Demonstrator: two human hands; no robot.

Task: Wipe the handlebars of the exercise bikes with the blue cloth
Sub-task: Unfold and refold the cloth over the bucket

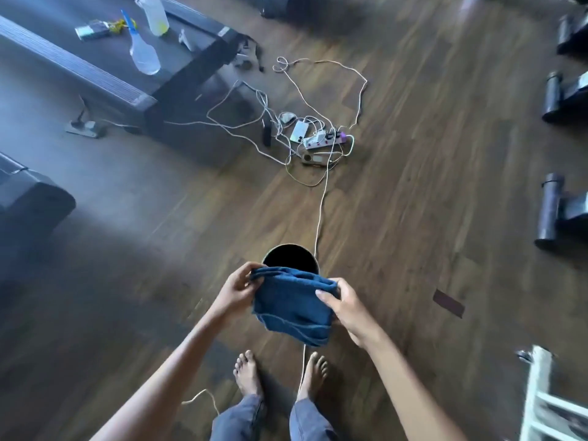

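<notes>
I hold a folded blue cloth (294, 305) in front of me with both hands, above the wooden floor. My left hand (237, 289) pinches its upper left corner. My right hand (346, 305) grips its right edge, thumb on top. No handlebars are in view; only the black base feet of exercise bikes (552, 214) show along the right edge.
A dark round bin (291, 259) stands just beyond the cloth. A power strip with tangled white cables (318, 138) lies ahead, one cable running between my bare feet. A treadmill deck (127, 58) with spray bottles is at far left. A white frame (541, 399) is at lower right.
</notes>
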